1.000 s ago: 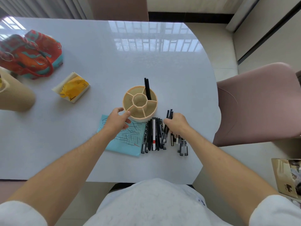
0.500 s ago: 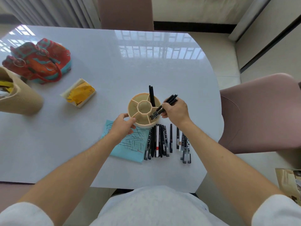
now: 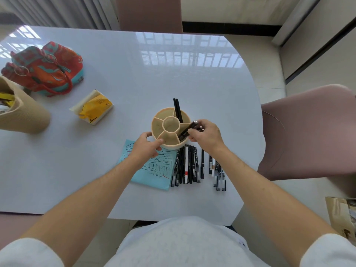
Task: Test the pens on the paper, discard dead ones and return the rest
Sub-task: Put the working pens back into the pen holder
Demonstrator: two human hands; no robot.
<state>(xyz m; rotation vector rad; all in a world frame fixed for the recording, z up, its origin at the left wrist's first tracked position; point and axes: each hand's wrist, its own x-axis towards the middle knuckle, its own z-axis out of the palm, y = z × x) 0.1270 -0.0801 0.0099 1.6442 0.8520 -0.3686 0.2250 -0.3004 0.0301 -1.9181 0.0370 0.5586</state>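
Note:
A round beige pen holder with several compartments stands mid-table, two black pens upright in its far compartment. My right hand grips a small bunch of black pens, their lower ends dipping into the holder's right compartment. My left hand holds the holder's near-left wall. A light blue paper covered in scribbled lines lies under my left wrist. A row of several black pens lies on the table right of the paper, with a smaller group further right.
A colourful cloth bag, a tan woven bag and a yellow tissue pack sit at the table's left. Pink chairs stand at the right and far side. A brown paper bag is on the floor, right.
My right hand lifted a bunch of pens off the table and brought it over the holder, now lowering the ends into a compartment. My left hand stayed on the holder.

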